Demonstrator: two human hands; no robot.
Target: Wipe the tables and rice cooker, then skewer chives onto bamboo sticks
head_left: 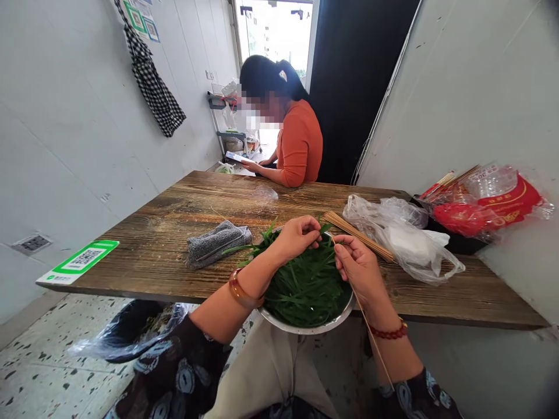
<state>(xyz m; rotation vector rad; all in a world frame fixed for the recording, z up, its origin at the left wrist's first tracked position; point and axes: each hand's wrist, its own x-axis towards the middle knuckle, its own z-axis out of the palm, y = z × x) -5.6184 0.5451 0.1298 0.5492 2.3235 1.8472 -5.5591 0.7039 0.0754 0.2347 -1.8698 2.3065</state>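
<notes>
A metal bowl (301, 329) full of long green chives (301, 288) rests at the table's front edge, over my lap. My left hand (297, 240) is above the bowl, thumb and fingers pinched on a chive leaf (325, 228) that sticks out to the right. Beside it, my right hand (358, 267) grips a thin bamboo skewer (374, 340). The skewer's tip is close to the leaf, and its long end slants down past my right wrist. Whether the tip has pierced the leaf, I cannot tell.
A grey cloth (218, 243) lies left of the bowl. To the right are a bundle of skewers (358, 235), plastic bags (406, 241) and a black box (454, 235) of packaging. Across the wooden table (152, 244) sits a person in orange (301, 142). A lined bin (135, 329) stands below.
</notes>
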